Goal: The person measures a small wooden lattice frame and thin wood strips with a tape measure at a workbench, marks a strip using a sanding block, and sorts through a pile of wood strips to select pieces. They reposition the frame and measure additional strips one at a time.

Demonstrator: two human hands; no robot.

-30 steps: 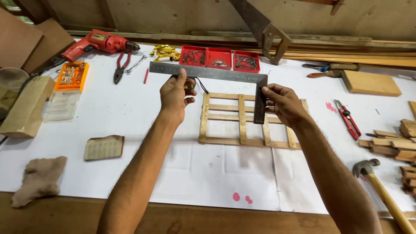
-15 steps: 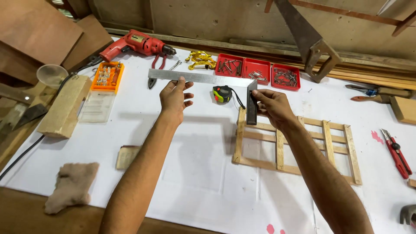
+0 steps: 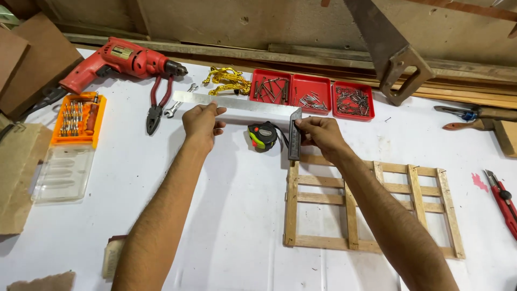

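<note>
At the far left of the white surface (image 3: 226,215) lie the orange bit case (image 3: 76,119) and the red drill (image 3: 119,60), with the pliers (image 3: 157,103) just beside. Your left hand (image 3: 201,122) closes its fingers on the long steel blade of the try square (image 3: 237,105), near the blade's left end. The tape measure (image 3: 263,135) sits between your hands. Your right hand (image 3: 319,134) grips the square's dark handle. Near right of it lies the wooden frame (image 3: 371,200); far behind are three red trays (image 3: 311,95) of nails.
</note>
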